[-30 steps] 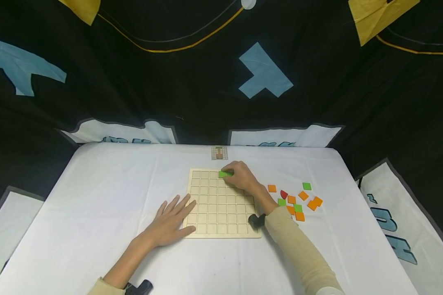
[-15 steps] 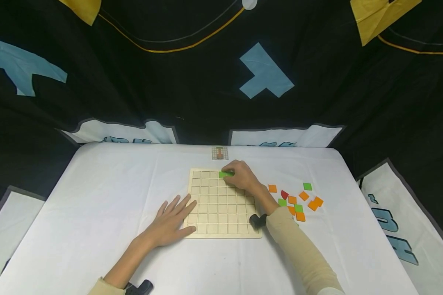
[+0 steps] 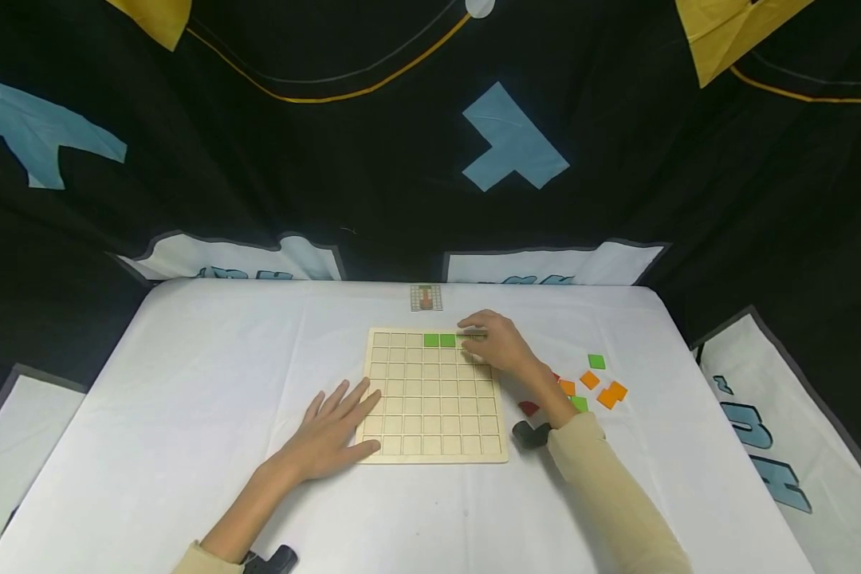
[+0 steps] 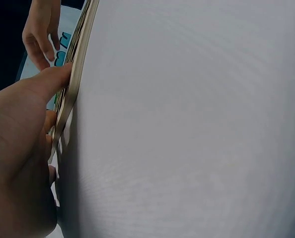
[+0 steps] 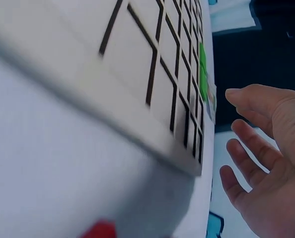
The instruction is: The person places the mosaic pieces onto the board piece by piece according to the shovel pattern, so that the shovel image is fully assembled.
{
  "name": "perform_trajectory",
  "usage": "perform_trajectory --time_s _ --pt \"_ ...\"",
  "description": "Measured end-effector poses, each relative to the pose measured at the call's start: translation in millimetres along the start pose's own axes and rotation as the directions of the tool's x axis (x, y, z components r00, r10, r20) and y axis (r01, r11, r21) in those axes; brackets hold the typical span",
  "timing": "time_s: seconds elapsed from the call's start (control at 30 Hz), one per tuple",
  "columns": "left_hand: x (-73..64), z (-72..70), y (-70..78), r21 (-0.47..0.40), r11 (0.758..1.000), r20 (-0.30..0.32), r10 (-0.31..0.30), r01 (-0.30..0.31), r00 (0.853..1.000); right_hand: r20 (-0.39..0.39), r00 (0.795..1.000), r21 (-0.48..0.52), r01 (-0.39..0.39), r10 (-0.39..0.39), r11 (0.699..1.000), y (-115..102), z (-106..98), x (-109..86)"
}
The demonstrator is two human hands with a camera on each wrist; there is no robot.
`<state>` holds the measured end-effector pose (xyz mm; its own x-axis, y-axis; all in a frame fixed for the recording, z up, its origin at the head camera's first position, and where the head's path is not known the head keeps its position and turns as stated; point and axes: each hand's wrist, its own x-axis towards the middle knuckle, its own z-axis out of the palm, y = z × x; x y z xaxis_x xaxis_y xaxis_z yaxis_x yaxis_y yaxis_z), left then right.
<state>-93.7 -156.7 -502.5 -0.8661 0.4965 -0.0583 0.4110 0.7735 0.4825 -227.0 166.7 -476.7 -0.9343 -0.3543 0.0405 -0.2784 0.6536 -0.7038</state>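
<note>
A square wooden grid board (image 3: 423, 405) lies on the white table. Two green square tiles (image 3: 440, 340) sit side by side in its far row, a bit right of the middle. My left hand (image 3: 330, 437) rests with spread fingers on the board's left edge; in the left wrist view its thumb (image 4: 55, 79) lies on the board's rim. Over the far right corner of the board hovers my right hand (image 3: 498, 341), fingers loosely bent. The right wrist view shows nothing between its fingers (image 5: 252, 148), and the green tiles beyond the grid.
Loose orange tiles (image 3: 607, 398), another green tile (image 3: 596, 362) and a red piece (image 3: 528, 408) lie right of the board, some hidden behind the right forearm. A small pattern card (image 3: 426, 298) lies at the table's far edge. Dark cloth hangs behind.
My right hand has let go of the second green tile, which now sits in the grid, and has moved off to the right. The left hand has stayed in place.
</note>
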Motion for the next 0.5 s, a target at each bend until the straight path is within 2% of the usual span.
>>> perform_trajectory --time_s 0.3,0.5 --pt "-0.7 -1.8 2.3 -0.005 1.0 0.004 -0.008 0.008 1.0 -0.075 0.994 -0.013 -0.086 0.084 0.996 18 -28 -29.0" --pt "-0.9 -2.8 2.6 -0.009 1.0 0.003 -0.01 0.01 1.0 -0.114 0.982 -0.014 -0.155 0.153 0.988 40 -47 -48.9"
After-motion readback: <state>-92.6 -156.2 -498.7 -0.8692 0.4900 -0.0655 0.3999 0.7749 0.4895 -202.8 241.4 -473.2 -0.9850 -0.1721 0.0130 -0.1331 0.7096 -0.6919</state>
